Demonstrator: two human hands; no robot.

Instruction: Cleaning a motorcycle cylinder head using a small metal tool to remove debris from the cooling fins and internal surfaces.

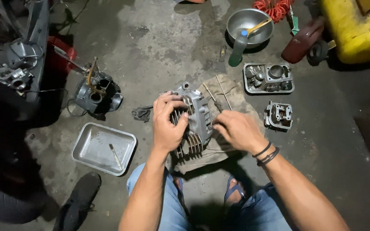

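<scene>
A finned grey metal engine cylinder [198, 116] stands on a tan rag [232, 96] on the concrete floor in front of my knees. My left hand [167, 124] grips the cylinder's left side over the fins. My right hand [236, 130] rests at the cylinder's right edge with its fingers curled; what they pinch I cannot tell. Two thin metal rods [219, 96] lie on the rag just beyond my right hand.
An empty metal tray [86, 149] with a small stick lies at left. Another tray of engine parts [268, 78] and a cylinder head [278, 115] sit at right. Behind are a steel bowl [249, 19], green bottle [237, 49], yellow tank [356, 30], carburettor part [97, 94], black shoe [80, 201].
</scene>
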